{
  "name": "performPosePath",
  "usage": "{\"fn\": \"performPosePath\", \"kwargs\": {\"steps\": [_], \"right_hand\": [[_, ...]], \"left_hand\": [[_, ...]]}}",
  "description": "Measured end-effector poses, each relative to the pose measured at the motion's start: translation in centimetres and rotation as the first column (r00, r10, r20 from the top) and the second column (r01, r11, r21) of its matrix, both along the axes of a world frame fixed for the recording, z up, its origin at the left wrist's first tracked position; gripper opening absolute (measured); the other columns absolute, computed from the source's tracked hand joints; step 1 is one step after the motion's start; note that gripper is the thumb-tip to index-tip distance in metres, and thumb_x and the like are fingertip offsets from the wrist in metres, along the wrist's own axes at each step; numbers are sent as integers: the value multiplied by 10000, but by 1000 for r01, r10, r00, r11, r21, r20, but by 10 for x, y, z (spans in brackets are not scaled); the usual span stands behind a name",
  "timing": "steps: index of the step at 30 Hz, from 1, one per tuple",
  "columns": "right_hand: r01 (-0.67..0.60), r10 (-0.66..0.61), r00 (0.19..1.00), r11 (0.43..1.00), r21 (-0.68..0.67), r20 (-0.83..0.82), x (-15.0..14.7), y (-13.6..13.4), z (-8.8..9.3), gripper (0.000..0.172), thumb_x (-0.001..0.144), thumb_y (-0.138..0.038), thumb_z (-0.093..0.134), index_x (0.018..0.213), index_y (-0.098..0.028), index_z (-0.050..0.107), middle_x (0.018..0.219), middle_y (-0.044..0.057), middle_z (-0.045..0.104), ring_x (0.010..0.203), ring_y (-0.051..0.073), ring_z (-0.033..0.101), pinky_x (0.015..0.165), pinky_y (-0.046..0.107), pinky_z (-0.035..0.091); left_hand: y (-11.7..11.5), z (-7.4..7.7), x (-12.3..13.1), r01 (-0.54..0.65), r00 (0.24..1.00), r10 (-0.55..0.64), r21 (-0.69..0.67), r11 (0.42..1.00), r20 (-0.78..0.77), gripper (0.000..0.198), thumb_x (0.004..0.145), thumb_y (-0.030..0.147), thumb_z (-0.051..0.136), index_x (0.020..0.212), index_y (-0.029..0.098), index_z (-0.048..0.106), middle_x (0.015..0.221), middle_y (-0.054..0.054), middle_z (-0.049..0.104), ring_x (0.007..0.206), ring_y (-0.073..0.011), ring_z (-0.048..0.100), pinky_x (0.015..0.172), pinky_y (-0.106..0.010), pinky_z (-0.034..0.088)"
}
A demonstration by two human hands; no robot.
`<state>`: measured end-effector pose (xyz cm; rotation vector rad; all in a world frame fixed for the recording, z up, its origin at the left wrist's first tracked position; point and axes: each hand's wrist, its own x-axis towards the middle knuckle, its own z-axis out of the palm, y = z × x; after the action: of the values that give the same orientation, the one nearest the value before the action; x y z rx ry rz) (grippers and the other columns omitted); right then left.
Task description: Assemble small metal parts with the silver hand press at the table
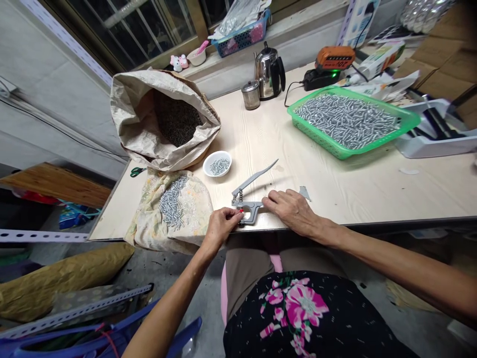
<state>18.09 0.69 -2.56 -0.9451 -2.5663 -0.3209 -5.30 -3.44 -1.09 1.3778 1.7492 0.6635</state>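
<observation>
Near the table's front edge lies a grey hand press like snap pliers (254, 211), its long lever (257, 176) raised and a spring under the pivot. My left hand (222, 223) is at the jaw, thumb and forefinger pinched beside a small red tip; any piece between the fingers is too small to make out. My right hand (292, 210) is closed around the other end of the press, knuckles up. To the left, a flowered cloth (197, 199) carries a heap of small silvery metal pieces (172, 204). Behind the press is a white bowl (206, 168) of similar pieces.
An open paper sack (130, 119) of dark small parts stands at back left, near green-handled scissors (137, 172). A green basket (337, 149) of silvery metal pieces is at right. Farther back are a kettle (266, 72), a lidded tin (251, 95) and an orange battery (334, 58) on a charger.
</observation>
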Motion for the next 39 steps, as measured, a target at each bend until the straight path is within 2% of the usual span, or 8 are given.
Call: {"fn": "performPosePath", "kwargs": {"steps": [3, 7, 12, 16, 20, 24, 34, 39], "right_hand": [[-11, 12, 1000, 1000, -20, 11, -1, 3, -3, 181, 990, -146, 441, 940, -181, 612, 832, 32, 604, 716, 175, 465, 671, 338, 256], [-28, 30, 999, 997, -77, 30, -2, 6, -5, 188, 991, -187, 448, 911, -187, 619, 860, 45, 614, 813, 200, 486, 709, 347, 268], [-36, 45, 999, 954, -297, 23, 8, 14, 4, 178, 962, -320, 516, 985, -201, 646, 1062, 93, 638, 973, 248, 518, 798, 376, 327], [-88, 99, 995, 918, -388, 10, 15, 41, 14, 644, 842, -542, 640, 1354, -180, 497, 1443, 180, 449, 1322, 363, 360, 1018, 500, 314], [-76, 160, 977, 880, -469, 142, 11, 67, 21, 906, 728, -674, 680, 1421, -153, 417, 1398, 208, 489, 1337, 417, 344, 1062, 599, 265], [-81, 165, 976, 879, -470, 141, 7, 70, 25, 868, 721, -672, 688, 1361, -135, 454, 1289, 194, 558, 1183, 373, 478, 1035, 587, 294], [-84, 156, 979, 892, -445, 128, 9, 64, 28, 529, 722, -596, 748, 993, -158, 625, 1040, 120, 607, 962, 283, 502, 846, 418, 367], [-74, 151, 980, 878, -473, 126, 8, 58, 29, 435, 763, -501, 754, 960, -133, 632, 1008, 121, 601, 943, 264, 503, 765, 360, 366]], "left_hand": [[1, 5, 1, -8, 1000, 11, -84, 996, 29, 385, 692, 466, 693, 780, 93, 736, 568, -4, 613, 507, -97, 462, 512, -226, 313], [4, 12, 4, 36, 993, -51, -129, 991, -109, 292, 683, 405, 689, 675, 115, 722, 517, 17, 572, 515, -97, 445, 518, -230, 298], [9, 15, 4, 73, 982, -104, -195, 978, -156, 291, 683, 407, 678, 614, 125, 699, 500, 21, 550, 519, -102, 447, 522, -232, 305], [9, 14, 4, 93, 978, -126, -195, 976, -163, 321, 690, 437, 663, 612, 127, 695, 502, 19, 535, 532, -111, 452, 528, -233, 312], [6, 13, 5, 76, 967, -116, -179, 981, -225, 319, 700, 427, 638, 650, 121, 713, 522, 14, 546, 562, -125, 485, 551, -242, 324], [1, 12, 6, 33, 968, -71, -156, 987, -240, 331, 703, 435, 628, 711, 120, 731, 603, -5, 623, 630, -151, 555, 592, -247, 361], [-2, 13, 6, 44, 946, -91, -154, 987, -311, 291, 784, 411, 606, 705, 144, 688, 643, -8, 625, 674, -175, 589, 624, -271, 398], [-10, 16, 18, 188, 862, -73, 182, 965, -501, 250, 872, 378, 590, 902, 140, 661, 953, -98, 626, 912, -231, 598, 821, -354, 489]]}}
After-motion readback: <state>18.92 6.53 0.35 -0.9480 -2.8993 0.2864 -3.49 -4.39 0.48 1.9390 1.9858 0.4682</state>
